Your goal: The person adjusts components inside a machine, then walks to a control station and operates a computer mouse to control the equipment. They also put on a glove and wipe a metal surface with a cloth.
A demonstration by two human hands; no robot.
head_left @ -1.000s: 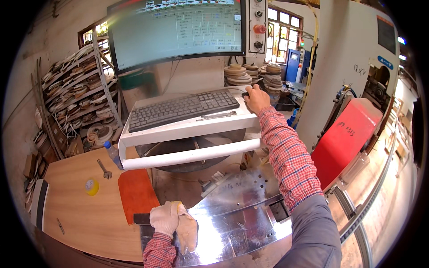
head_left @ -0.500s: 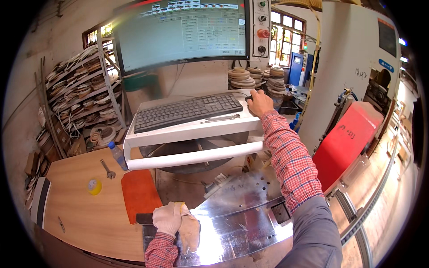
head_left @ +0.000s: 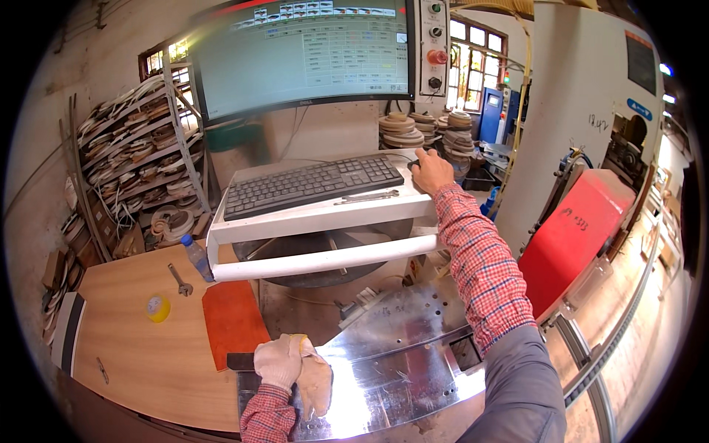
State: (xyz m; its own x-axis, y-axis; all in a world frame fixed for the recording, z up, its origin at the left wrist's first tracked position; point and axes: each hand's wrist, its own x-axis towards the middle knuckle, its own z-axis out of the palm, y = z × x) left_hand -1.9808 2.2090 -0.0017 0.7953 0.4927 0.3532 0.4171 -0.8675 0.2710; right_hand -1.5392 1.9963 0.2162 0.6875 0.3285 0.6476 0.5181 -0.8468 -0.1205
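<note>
Gripping the black mouse (head_left: 411,165) beside the keyboard (head_left: 314,186) on the white tray (head_left: 295,222), we've got our right hand (head_left: 433,171) curled over it, while our gloved left hand (head_left: 277,362) is bunched closed around a loose glove (head_left: 316,385) over the shiny metal surface (head_left: 413,369).

White shelf (head_left: 317,220) with keyboard (head_left: 314,186), wrenches (head_left: 367,197) and mouse (head_left: 411,165)
</note>
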